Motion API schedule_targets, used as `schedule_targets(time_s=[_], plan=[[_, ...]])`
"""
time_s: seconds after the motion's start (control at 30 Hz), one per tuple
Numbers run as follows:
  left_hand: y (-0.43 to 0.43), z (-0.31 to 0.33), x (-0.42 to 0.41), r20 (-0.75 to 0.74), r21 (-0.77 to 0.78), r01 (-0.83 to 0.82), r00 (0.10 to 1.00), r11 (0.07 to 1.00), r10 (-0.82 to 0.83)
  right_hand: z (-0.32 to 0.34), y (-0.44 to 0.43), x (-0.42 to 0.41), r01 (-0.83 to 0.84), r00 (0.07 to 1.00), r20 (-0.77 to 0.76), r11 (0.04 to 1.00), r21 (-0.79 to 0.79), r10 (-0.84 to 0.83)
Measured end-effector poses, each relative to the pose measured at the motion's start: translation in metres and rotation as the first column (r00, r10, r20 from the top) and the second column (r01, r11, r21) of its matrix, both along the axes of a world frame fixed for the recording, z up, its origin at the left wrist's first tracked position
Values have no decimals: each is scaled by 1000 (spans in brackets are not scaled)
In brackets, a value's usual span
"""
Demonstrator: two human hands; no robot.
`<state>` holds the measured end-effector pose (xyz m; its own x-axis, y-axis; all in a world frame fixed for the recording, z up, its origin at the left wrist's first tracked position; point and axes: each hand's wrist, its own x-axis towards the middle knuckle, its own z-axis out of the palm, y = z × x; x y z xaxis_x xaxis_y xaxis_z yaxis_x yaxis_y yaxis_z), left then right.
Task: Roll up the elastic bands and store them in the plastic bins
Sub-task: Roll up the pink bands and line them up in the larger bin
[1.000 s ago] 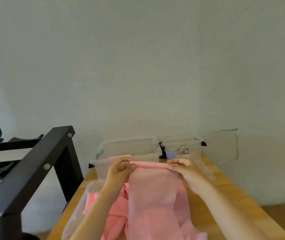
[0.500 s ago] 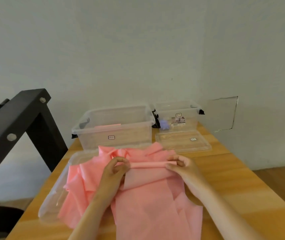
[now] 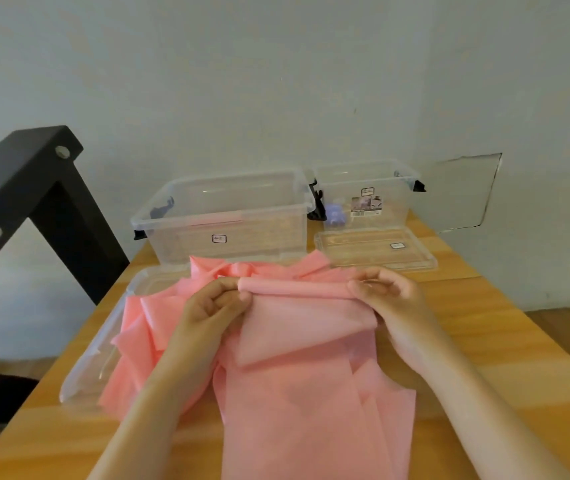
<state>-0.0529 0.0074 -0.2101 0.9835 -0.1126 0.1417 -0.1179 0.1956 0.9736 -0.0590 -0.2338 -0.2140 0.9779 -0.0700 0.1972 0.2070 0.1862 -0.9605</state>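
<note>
Nearest the viewer, well in front of the big bin point(image 3: 224, 216), the loose length of the pink band point(image 3: 297, 410) lies flat on the table point(image 3: 501, 341) and runs off the bottom of the view. A second ago this band hung in the air, level with the bin and with only a thin fold along its top edge. Now it is down on the wood.

Further in, just in front of the bin, that fold has grown into a tight roll point(image 3: 294, 288). The left hand point(image 3: 212, 304) pinches the roll's left end with curled fingers and thumb. The right hand point(image 3: 389, 296) grips its right end the same way. I judge the rolling is barely begun, with most of the band still to wind in and nothing yet ready to store.

In front of the bin and to its left, a pile point(image 3: 145, 327) of loose pink bands lies across a clear lid point(image 3: 89, 362), so more rolling waits. Inside the bin a pink strip point(image 3: 221, 224) shows, perhaps a band already stored. Right of the bin stands a small bin point(image 3: 366, 188) with a second lid point(image 3: 377, 251) in front of it.
</note>
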Motion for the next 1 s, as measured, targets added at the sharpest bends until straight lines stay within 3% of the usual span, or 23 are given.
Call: schedule_targets(time_s=[0.1,0.33,0.63,0.83,1.0], plan=[[1,4,-4,-19,-76,65,998,995,-67,5,1,-3,-24,998,61,999,27,22],[1,-7,2,-47,31,38,998,999,-37,-6,6,-4,116,991,91,980,-162,-102],[-3,-7,1,122,197,-121,988,973,98,-8,4,-2,11,994,-109,999,-39,-15],[0,-9,1,3,183,16,1000,983,-17,-12,4,1,57,996,-62,995,-83,-63],[-5,-13,5,49,243,-73,997,967,63,-14,5,1,21,998,-61,997,-74,-25]])
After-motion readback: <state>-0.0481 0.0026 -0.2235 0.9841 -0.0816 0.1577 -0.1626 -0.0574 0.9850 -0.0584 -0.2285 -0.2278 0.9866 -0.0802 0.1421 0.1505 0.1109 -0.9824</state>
